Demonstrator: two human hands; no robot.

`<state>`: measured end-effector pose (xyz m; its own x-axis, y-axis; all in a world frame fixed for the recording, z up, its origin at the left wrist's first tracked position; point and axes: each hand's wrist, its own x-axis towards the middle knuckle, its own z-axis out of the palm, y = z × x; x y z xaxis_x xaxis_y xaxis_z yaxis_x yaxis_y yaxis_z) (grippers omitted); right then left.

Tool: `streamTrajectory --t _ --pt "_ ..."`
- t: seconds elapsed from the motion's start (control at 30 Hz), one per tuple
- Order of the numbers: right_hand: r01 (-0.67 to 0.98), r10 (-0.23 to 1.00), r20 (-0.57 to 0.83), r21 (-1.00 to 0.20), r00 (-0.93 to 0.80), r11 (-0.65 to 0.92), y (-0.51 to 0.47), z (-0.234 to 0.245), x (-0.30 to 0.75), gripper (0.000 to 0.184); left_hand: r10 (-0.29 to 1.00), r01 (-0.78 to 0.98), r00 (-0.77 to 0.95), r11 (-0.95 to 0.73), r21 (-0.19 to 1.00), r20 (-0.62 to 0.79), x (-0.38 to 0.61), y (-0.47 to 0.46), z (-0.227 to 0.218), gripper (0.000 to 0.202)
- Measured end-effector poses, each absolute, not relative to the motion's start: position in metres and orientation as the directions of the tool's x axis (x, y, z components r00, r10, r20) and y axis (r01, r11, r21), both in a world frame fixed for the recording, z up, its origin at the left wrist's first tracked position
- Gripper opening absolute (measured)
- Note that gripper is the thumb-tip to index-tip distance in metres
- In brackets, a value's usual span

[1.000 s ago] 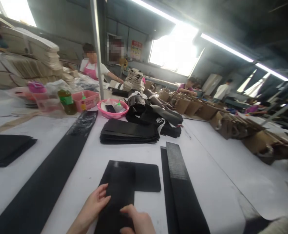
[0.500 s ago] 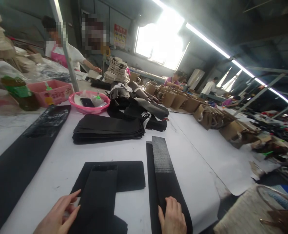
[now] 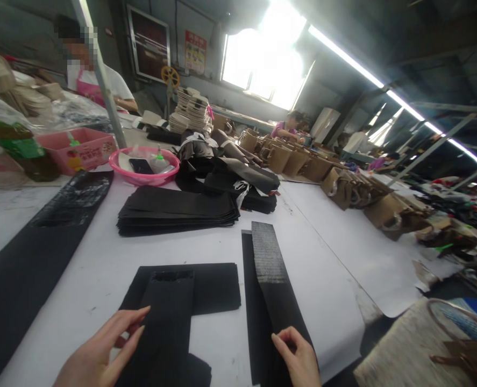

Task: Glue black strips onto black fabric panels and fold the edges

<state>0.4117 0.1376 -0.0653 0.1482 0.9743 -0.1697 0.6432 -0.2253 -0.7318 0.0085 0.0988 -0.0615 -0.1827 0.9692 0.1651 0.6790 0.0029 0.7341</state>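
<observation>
My left hand lies with fingers stretched out, touching the left edge of a narrow black strip that rests on a flat black sheet. My right hand pinches the near end of another long black strip, which lies over a second strip on the white table. The far end of that strip has a pale, glossy band.
A stack of black sheets lies beyond, with a pink basin, a pink basket and a green bottle behind. A long black band runs on the left. Brown paper bags line the right. Other people work at the far tables.
My right hand left the strip under my left hand, moved right to the long strip, and now pinches its near end. The view swung right.
</observation>
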Motion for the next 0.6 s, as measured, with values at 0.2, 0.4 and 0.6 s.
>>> streamTrajectory --t 0.2,0.4,0.6 --pt "0.357 0.964 -0.164 -0.905 0.208 -0.231 0.133 -0.064 0.408 0.041 0.860 0.625 0.511 -0.381 0.682 0.012 0.097 0.135 -0.002 0.036" --pt "0.298 0.970 -0.168 -0.930 0.178 -0.216 0.132 -0.066 0.412 0.040 0.597 0.448 0.777 -0.746 0.493 0.198 0.192 0.181 -0.019 0.035" --pt "0.318 0.977 -0.174 -0.926 0.121 -0.204 0.135 -0.065 0.417 0.039 0.581 0.515 0.793 -0.800 0.307 0.185 0.228 0.203 -0.053 0.027"
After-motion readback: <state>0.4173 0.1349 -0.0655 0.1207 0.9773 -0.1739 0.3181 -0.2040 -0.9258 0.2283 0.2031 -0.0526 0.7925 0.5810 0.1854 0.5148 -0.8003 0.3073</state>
